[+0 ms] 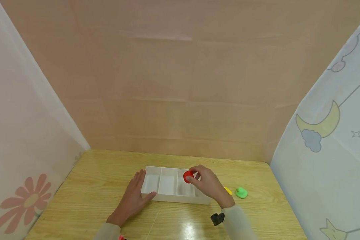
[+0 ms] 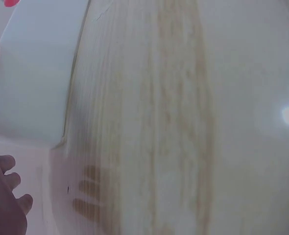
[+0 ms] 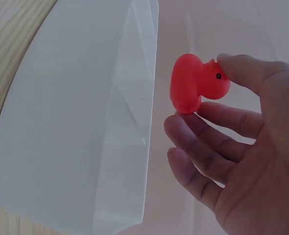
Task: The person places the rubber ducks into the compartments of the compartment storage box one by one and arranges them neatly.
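A white divided tray (image 1: 180, 199) stands on the wooden table. The left hand (image 1: 134, 197) rests against the tray's left end, fingers straight along the side and thumb at the front edge; part of it shows at the left of the left wrist view (image 2: 2, 196). Over the tray's right part, the right hand (image 1: 208, 183) pinches a red rubber duck (image 1: 188, 176) between thumb and fingers. In the right wrist view the duck (image 3: 186, 83) is held by the right hand (image 3: 252, 137), above the level of the tray's wall (image 3: 61, 112).
To the right of the tray lie a green duck (image 1: 241, 192) and a yellow object (image 1: 228, 190), partly hidden by the right arm. A brown sheet (image 1: 168, 83) hangs behind the table (image 1: 108, 166), with patterned cloths on both sides.
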Demonstrator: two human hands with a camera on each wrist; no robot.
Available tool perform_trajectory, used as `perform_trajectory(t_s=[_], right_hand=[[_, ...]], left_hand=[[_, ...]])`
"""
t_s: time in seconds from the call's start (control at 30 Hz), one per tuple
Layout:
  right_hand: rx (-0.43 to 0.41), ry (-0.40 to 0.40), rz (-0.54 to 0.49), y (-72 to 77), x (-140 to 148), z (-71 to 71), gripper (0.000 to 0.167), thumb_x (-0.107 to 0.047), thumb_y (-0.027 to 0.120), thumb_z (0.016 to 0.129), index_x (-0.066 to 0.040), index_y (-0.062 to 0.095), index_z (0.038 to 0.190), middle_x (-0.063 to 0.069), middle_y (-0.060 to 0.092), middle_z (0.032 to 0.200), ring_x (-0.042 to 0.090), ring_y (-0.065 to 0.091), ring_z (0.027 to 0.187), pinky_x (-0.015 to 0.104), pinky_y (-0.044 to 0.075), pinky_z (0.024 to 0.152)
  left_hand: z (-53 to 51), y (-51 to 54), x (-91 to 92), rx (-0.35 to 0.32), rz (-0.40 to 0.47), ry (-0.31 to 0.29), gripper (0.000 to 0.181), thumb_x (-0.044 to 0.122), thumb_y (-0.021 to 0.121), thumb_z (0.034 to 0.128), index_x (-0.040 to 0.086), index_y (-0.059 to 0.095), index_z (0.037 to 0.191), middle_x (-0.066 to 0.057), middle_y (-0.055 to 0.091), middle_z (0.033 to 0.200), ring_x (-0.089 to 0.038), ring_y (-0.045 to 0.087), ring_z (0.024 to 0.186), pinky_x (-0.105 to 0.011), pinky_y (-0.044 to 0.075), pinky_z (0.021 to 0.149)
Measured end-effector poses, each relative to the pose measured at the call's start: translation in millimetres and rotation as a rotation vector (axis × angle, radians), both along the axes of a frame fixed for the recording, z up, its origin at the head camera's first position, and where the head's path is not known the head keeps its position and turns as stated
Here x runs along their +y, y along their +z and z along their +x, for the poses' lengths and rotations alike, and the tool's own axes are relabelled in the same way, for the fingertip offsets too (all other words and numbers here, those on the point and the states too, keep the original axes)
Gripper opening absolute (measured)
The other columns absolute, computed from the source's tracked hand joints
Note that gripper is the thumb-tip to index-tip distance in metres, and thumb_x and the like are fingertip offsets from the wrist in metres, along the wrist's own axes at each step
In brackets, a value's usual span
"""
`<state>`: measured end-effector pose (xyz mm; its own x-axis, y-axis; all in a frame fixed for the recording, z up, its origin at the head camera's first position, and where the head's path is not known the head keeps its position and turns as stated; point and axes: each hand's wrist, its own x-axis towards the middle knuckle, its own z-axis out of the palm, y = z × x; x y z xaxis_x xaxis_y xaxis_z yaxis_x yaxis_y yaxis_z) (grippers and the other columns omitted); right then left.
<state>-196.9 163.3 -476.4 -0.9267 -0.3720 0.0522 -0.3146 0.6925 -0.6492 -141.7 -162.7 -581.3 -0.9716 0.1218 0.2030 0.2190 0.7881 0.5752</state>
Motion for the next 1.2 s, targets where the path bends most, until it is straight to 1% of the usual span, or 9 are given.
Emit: perform_trajectory(t_s=[0.33,0.47,0.57,0.83,0.97,1.2], right_hand=[[0.011,0.066,-0.021,0.5,-19.0,-6.4,0.043,-0.035,0.076,0.099,-0.005,0.072,0.130,0.002,0.074,0.112,0.010,0.061,0.083,0.020,0.051,0.061],[-0.008,0.079,-0.018,1.3,-26.8,-6.8,0.044,-0.037,0.075,0.100,-0.007,0.071,0.132,0.001,0.073,0.114,0.009,0.059,0.084,0.020,0.051,0.060],[-0.008,0.085,-0.010,0.8,-31.7,-6.2,0.044,-0.037,0.075,0.100,-0.007,0.071,0.132,0.001,0.073,0.116,0.009,0.060,0.084,0.020,0.052,0.061],[0.001,0.113,-0.018,-1.5,-43.8,-7.5,0.044,-0.037,0.075,0.100,-0.006,0.072,0.131,0.004,0.074,0.116,0.006,0.060,0.083,0.019,0.053,0.064],[0.004,0.134,-0.027,-1.7,-49.9,-10.0,0.044,-0.038,0.074,0.101,-0.006,0.072,0.131,0.004,0.075,0.119,0.007,0.061,0.084,0.019,0.053,0.065],[0.001,0.146,-0.032,-0.3,-59.3,-12.7,0.042,-0.038,0.074,0.101,-0.008,0.073,0.129,0.004,0.074,0.118,0.008,0.062,0.086,0.019,0.053,0.065]], left_hand=[[-0.9,-0.8,0.1,0.001,0.001,0.009,0.102,0.059,0.069,0.0979,0.004,0.022,0.170,-0.021,0.027,0.176,-0.048,0.026,0.163,-0.069,0.026,0.129],[-0.7,-0.9,0.5,-0.011,-0.012,0.017,0.103,0.062,0.067,0.0977,0.006,0.021,0.171,-0.019,0.026,0.177,-0.046,0.026,0.163,-0.068,0.026,0.130],[-0.3,-0.3,0.7,-0.006,-0.019,0.019,0.102,0.063,0.067,0.0976,0.007,0.022,0.171,-0.018,0.026,0.177,-0.046,0.025,0.164,-0.067,0.026,0.130],[1.9,1.7,1.8,0.001,0.003,0.023,0.102,0.062,0.068,0.0971,0.005,0.024,0.170,-0.022,0.029,0.175,-0.047,0.026,0.163,-0.069,0.025,0.129],[1.9,1.8,2.2,-0.010,0.011,0.023,0.101,0.063,0.066,0.0978,0.006,0.024,0.170,-0.021,0.029,0.176,-0.048,0.026,0.163,-0.070,0.025,0.129],[0.2,1.8,2.6,-0.016,0.005,0.031,0.102,0.066,0.066,0.0972,0.007,0.024,0.170,-0.020,0.030,0.176,-0.047,0.026,0.163,-0.071,0.026,0.129]])
